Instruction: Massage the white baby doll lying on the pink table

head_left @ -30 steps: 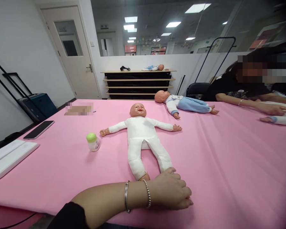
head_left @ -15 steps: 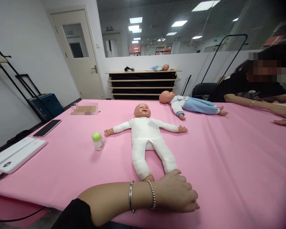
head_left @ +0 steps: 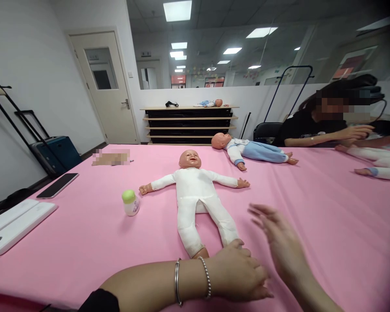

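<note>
Left hand (head_left: pixel 240 271) curls over doll (head_left: pixel 195 184) leg's end, perhaps steadying it, grip unclear; right hand (head_left: pixel 281 240) empty, fingers (head_left: pixel 267 213) loose.

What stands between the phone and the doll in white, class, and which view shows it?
A green-lidded jar stands between the phone and the doll, nearer the doll. The head view shows it.

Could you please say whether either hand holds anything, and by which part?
The left hand covers the end of one leg of the white-bodied baby doll; whether it grips cannot be told. The right hand holds nothing visible.
</note>
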{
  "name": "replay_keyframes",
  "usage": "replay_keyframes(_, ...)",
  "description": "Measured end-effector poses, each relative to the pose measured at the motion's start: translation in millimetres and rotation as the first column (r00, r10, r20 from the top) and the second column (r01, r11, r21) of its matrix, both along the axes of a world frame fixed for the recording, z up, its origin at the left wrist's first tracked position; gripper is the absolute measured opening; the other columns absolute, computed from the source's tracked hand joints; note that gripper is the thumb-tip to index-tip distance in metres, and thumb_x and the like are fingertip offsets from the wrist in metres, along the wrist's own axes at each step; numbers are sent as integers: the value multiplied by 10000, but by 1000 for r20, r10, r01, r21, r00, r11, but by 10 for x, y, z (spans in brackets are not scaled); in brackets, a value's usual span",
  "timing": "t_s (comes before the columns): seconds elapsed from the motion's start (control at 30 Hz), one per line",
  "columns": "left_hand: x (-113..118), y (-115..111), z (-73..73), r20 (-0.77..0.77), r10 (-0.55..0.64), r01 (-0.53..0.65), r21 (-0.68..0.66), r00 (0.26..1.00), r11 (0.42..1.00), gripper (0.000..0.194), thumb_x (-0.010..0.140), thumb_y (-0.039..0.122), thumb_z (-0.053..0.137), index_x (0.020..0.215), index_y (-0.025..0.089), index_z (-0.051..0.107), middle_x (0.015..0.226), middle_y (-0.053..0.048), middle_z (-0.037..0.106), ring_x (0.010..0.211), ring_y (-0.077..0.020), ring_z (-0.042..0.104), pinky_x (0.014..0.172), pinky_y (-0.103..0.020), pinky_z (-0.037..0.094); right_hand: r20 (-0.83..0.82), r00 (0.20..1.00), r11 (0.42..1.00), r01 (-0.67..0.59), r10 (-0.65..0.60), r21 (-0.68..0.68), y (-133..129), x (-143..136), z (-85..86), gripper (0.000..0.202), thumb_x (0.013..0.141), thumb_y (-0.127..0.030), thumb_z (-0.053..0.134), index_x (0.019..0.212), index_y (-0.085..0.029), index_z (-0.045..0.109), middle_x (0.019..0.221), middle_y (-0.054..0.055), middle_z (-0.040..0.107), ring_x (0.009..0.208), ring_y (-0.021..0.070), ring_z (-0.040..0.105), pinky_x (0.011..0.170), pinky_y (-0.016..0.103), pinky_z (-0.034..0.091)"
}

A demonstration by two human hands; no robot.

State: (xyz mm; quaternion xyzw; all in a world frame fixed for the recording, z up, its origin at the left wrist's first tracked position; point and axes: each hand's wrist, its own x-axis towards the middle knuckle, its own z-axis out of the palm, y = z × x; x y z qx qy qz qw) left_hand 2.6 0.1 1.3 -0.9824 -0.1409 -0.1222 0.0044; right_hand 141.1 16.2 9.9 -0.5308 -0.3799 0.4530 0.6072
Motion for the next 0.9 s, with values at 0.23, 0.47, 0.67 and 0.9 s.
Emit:
replay_keyframes(0.23, -11, -4, 4, -1, -4, 4, 25, 1000, 1000, 367, 873, 471, 429, 835, 151, 606, 760, -37, 658, 730, -197, 580, 804, -407, 374, -205, 972, 983, -141, 114, -118, 415, -20, -189, 126, 700, -186, 614, 826, -189, 617, 991, 76, 654, 979, 205, 620, 901, 326, 506)
replay_keyframes(0.47, -31, -71, 70, 65, -9, 8, 7, 998, 1000, 421, 852, 522, 451, 968, 144, 597, 805, -41, 652, 778, -196, 577, 863, -395, 393, -445, 888, 975, -185, 112, -125, 741, 98, -269, 129, 720, -138, 534, 813, -170, 618, 1049, 116, 648, 1117, 189, 568, 1012, 327, 442)
replay_keyframes(0.67, -298, 347, 599, 510, 351, -151, -391, 785, 908, 250, 869, 278, 454, 1085, 209, 557, 1099, -62, 599, 1030, -183, 525, 921, -338, 407, -457, 847, 907, -384, 272, -171, 559, 128, -185, 196, 770, -204, 512, 910, -158, 642, 1111, 117, 641, 1071, 202, 597, 957, 342, 472)
replay_keyframes(0.9, -948, 1425, 216, 382, 924, -213, -904, -10, 371, 193, 766, 116, 480, 938, 164, 553, 1021, -93, 607, 1058, -218, 528, 962, -358, 376, -416, 741, 773, -621, 527, -128, 372, -70, -77, 279, 795, -233, 543, 1038, -137, 640, 1112, 95, 650, 1069, 210, 594, 932, 317, 475)
